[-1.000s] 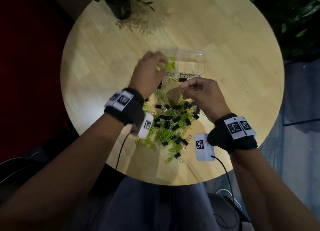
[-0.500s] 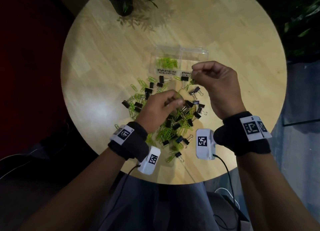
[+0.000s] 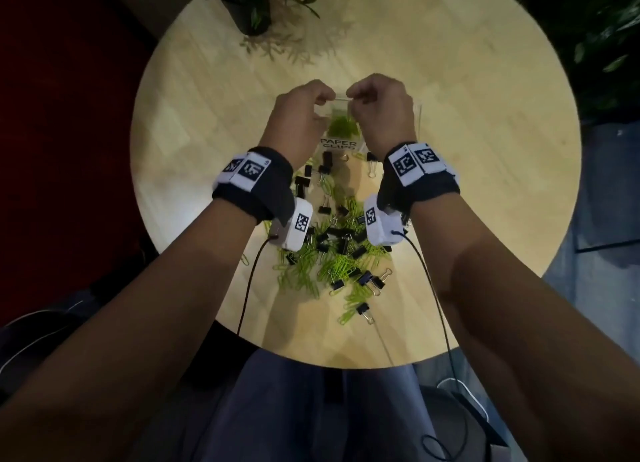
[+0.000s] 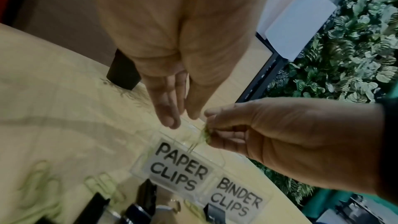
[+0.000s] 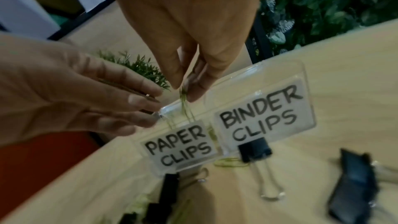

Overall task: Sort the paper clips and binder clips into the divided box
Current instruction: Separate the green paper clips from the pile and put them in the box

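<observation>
**Head view and wrist views: green paper clips held over the labelled compartment**

Head view shows both hands raised over the clear divided box (image 3: 419,115) at the far side of the round worktop (image 3: 485,184). The right hand (image 5: 193,31) pinches a small bunch of green paper clips (image 5: 184,98) between thumb and fingertips (image 5: 194,91); the bunch hangs long axis downward, directly above the compartment labelled PAPER CLIPS (image 5: 181,149). The left hand (image 4: 172,57) has its fingers nearly straight, tips at the box's far left rim, apparently steadying it; whether they hold anything cannot be told. The paper-clip compartment already holds green clips (image 3: 341,127). The compartment labelled BINDER CLIPS (image 5: 258,117) looks empty where visible. One black binder clip (image 5: 255,152) lies against the box's front wall outside it; the mixed pile (image 3: 339,253) remains nearer the person. Release needs only a straight drop, judged from the alignment.
</observation>
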Motion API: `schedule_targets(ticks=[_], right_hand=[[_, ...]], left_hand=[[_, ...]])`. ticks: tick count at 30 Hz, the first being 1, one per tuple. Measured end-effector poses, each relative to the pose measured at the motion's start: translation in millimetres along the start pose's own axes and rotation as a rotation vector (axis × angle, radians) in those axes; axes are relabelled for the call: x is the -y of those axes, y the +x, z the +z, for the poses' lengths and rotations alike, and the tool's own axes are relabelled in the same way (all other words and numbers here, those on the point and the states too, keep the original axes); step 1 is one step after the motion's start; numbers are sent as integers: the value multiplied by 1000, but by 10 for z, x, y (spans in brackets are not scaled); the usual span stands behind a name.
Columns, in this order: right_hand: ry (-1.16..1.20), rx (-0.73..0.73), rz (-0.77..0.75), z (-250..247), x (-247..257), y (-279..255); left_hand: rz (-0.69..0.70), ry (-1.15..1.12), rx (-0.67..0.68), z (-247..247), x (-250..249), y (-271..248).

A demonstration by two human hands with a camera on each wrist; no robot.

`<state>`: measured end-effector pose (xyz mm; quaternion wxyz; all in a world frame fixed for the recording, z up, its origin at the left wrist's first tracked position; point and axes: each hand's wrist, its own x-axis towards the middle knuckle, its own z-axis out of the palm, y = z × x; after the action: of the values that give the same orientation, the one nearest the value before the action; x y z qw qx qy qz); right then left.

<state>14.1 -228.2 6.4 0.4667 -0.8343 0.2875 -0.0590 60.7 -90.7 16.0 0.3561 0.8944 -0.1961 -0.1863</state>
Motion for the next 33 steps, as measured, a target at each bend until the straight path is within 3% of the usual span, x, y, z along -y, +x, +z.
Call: schedule_targets(ticks=[4, 9, 13, 17, 21, 26, 33], right_hand=[[-108, -49, -175, -107, -147, -279], [-434, 166, -272, 16, -572, -725], [-674, 163, -245, -86, -811, -792], [-647, 130, -254, -93, -733, -774], [-672, 245, -305, 81, -629, -720], [-641, 299, -305, -62, -754, -920], [-541, 276, -116, 13, -708, -1024]], left_hand=[[-19, 64, -118, 73, 221, -304], [2, 211, 41, 433, 465, -565], [35, 288, 20, 500, 465, -529], [19, 241, 23, 446, 540, -566], [29, 234, 67, 403, 557, -657], [55, 281, 112, 286, 687, -802], [36, 332, -24, 237, 581, -494]])
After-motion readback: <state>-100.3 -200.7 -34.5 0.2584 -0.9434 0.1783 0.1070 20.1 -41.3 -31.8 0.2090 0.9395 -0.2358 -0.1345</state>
